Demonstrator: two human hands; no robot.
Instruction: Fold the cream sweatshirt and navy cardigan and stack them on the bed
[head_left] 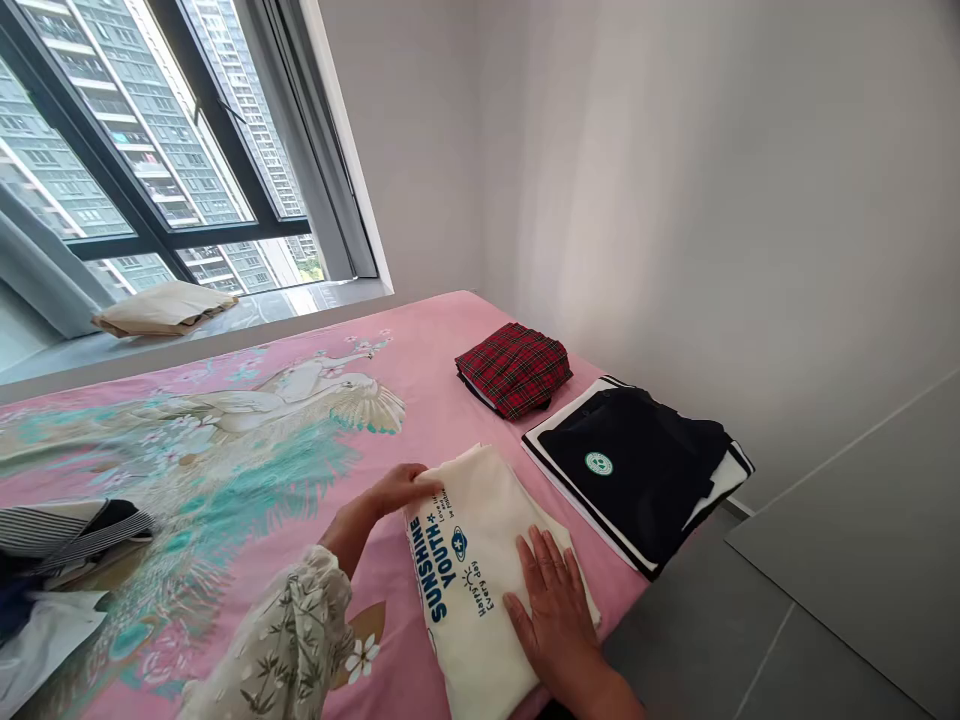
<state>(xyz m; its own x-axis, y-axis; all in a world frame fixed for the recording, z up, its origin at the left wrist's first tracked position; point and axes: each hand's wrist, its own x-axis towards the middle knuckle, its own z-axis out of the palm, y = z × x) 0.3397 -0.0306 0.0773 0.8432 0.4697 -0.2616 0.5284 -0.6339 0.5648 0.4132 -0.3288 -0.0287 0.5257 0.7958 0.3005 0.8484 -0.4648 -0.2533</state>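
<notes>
Tallied two hands: left hand (401,487) at ten o'clock of the right hand (551,600). Counted three folded garments: one cream shirt (472,540) at six o'clock, one red plaid piece (514,368) at twelve o'clock of it, one black top (637,470) at two. Spotted one loose heap of clothes (52,560) out at eight o'clock, one beige bundle (161,307) at ten. Logged one pink bedsheet (262,470), just the one.

On the bed (420,350), folded shirt (480,570) nearest, folded top (637,475) to its right, perhaps a skirt (514,368) behind that.
</notes>
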